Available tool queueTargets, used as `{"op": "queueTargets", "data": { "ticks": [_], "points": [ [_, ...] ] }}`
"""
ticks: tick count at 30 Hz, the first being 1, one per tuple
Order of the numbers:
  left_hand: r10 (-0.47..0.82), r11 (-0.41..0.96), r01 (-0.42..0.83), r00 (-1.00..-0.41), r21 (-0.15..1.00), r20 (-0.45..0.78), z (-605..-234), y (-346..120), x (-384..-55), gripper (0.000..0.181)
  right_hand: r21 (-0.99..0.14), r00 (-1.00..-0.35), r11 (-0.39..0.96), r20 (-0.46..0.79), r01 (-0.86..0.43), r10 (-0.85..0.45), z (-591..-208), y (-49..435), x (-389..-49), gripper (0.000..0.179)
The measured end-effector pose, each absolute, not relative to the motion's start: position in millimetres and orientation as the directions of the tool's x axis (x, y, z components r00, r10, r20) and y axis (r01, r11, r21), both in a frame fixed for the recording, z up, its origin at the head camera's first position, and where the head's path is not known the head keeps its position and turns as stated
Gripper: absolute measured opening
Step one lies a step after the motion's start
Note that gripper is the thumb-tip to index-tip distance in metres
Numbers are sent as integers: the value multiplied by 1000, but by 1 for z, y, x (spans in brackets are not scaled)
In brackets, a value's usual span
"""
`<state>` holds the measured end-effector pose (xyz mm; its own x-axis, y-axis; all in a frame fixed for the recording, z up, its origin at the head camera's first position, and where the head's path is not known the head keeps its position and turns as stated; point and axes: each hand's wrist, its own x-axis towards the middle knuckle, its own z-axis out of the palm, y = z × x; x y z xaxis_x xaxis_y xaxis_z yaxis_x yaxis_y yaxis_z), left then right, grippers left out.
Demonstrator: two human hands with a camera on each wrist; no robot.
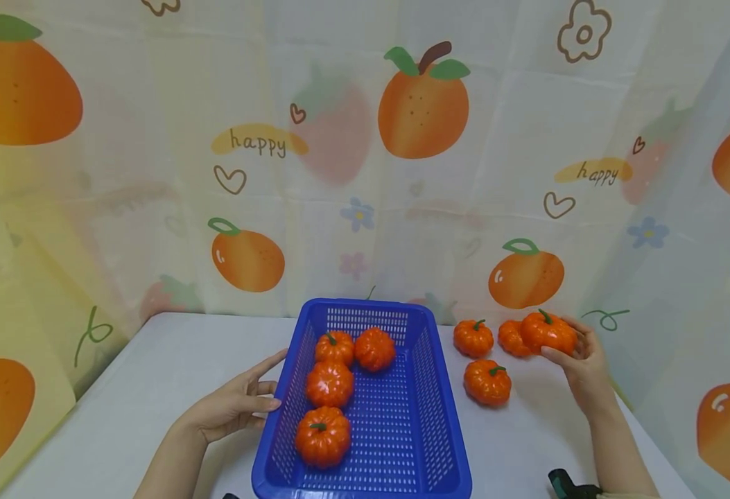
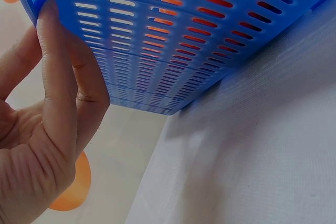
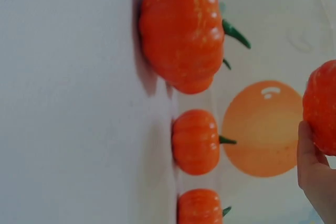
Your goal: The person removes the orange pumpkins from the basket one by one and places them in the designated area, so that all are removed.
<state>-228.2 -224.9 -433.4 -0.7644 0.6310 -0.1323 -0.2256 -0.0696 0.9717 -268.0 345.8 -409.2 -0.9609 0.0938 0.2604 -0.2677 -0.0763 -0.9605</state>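
Note:
In the head view my left hand (image 1: 230,404) is at the left side of a blue plastic basket (image 1: 448,416), its fingertips touching the rim from outside. The left wrist view shows these fingers (image 2: 58,77) fairly straight, one tip under the rim. Several small orange toy pumpkins (image 1: 323,436) with green stems lie in the left and far part of the basket. On the right, my right hand (image 1: 586,367) holds another toy pumpkin (image 1: 548,333) above the table, thumb in front. The right wrist view has part of that held pumpkin (image 3: 323,106) at its right edge.
Right of the basket, more toy pumpkins (image 1: 487,382) sit on the white table (image 1: 134,388); one pumpkin (image 1: 513,337) is partly behind the held one. A fruit-printed curtain (image 1: 402,208) hangs behind the table. A dark object (image 1: 567,485) is by my right forearm.

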Motion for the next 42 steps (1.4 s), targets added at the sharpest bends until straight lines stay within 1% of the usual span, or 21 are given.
{"op": "queueTargets", "data": {
  "ticks": [6,15,19,23,25,28,30,32,34,37,42],
  "points": [
    [638,-81,-228,-760,970,-125,-433,-224,-227,90,-971,-961,-76,212,-228,174,-419,359,-267,61],
    [634,-77,-227,-763,971,-128,-433,-225,-228,90,-986,-978,-89,121,-137,169,-433,374,-263,61],
    [630,-73,-230,-764,970,-134,-433,-224,-228,90,-993,-977,-80,70,-88,199,-439,378,-263,62],
    [626,-69,-233,-767,970,-140,-431,-224,-227,90,-1000,-974,-1,25,-26,223,-444,380,-264,62],
    [625,-69,-234,-768,970,-141,-431,-224,-227,90,-997,-974,64,-15,30,226,-447,382,-266,62],
    [627,-72,-235,-767,969,-139,-430,-223,-227,91,-977,-977,177,-81,117,198,-449,385,-267,59],
    [629,-76,-236,-766,969,-137,-429,-223,-227,91,-956,-981,253,-106,146,165,-451,387,-269,58],
    [630,-78,-236,-764,968,-136,-429,-223,-227,92,-937,-985,317,-107,144,132,-452,389,-269,58],
    [632,-79,-236,-763,968,-134,-429,-223,-227,91,-924,-988,357,-104,137,111,-454,390,-270,62],
    [636,-83,-235,-761,969,-130,-431,-224,-227,91,-907,-990,398,-113,140,90,-457,390,-271,75],
    [647,-88,-233,-753,968,-123,-433,-225,-228,90,-866,-984,468,-169,175,54,-462,394,-271,87]
  ]
}}
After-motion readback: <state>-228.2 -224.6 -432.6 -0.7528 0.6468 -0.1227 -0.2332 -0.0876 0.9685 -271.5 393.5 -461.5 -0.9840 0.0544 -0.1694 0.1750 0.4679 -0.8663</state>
